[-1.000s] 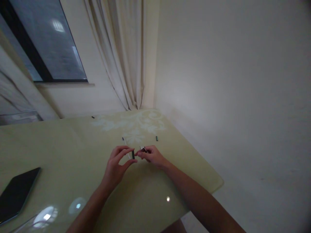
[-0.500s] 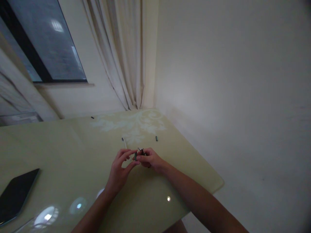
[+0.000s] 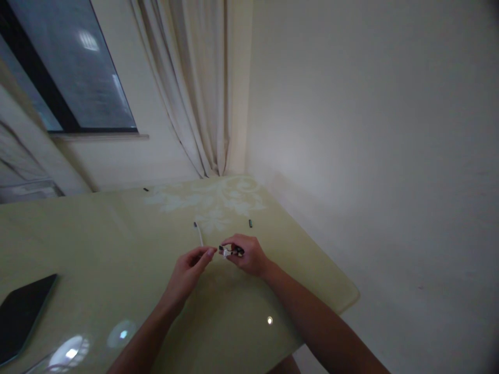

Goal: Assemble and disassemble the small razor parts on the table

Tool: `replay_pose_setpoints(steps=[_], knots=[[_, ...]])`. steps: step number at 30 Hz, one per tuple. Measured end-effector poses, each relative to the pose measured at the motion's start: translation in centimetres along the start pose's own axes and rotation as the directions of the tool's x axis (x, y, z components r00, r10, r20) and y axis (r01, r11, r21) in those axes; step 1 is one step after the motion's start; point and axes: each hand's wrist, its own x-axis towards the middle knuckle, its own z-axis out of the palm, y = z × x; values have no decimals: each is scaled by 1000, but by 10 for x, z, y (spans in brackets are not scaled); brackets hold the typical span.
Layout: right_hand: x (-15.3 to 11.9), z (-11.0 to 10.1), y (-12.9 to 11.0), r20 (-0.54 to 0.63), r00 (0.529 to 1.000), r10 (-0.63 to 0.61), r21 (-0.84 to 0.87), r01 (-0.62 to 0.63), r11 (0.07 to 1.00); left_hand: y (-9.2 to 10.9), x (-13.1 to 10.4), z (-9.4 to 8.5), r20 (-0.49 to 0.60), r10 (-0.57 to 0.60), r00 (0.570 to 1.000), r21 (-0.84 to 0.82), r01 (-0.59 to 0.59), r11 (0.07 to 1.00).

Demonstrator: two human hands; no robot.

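My right hand (image 3: 246,253) is closed on a small black and white piece (image 3: 226,251) that sticks out from its fingertips to the left. Just left of that piece, my left hand (image 3: 193,265) has thumb and forefinger pinched together; whatever is between them is too small to make out. A thin white cable (image 3: 200,234) with a dark end lies on the table behind my left hand, its near end hidden by the fingers. Beyond my right hand rests a small dark rectangular piece (image 3: 250,223).
The glossy pale table (image 3: 117,244) meets the wall at the right and back. A black flat device (image 3: 25,317) lies at the left. Near the back edge is a tiny dark piece (image 3: 146,189). Curtains (image 3: 206,93) hang behind the table.
My hands have moved slightly apart, and the left fingers have closed into a pinch. The green piece seen between the hands is out of sight; more of the white cable shows.
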Motion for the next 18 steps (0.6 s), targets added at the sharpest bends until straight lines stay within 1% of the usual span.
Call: replay_pose_setpoints(steps=[2,4,7,10,12,14,16,18], knots=[[-1,-1,0,36,996,-76,-89,79,993,2,-2,2,65,-39,997,-24,41,999],[-2,-1,-1,70,990,-119,-153,129,980,2,-2,4,109,-59,992,-44,64,997],[-2,-1,-2,110,985,-133,-213,154,965,-2,-2,5,126,-65,990,-75,75,994],[-2,-2,-2,125,983,-136,-219,161,962,-7,-1,5,139,-66,988,-111,82,990],[-2,-3,-3,121,985,-125,-179,145,973,-7,-1,5,143,-44,989,-137,63,989],[-1,-2,-5,100,992,-81,-86,90,992,-6,-1,4,115,-3,993,-172,23,985],[0,-1,-7,83,997,0,73,-6,997,-5,-1,3,58,37,998,-195,-25,980],[1,0,-10,97,991,91,246,-113,963,-5,-1,2,1,63,998,-189,-61,980]])
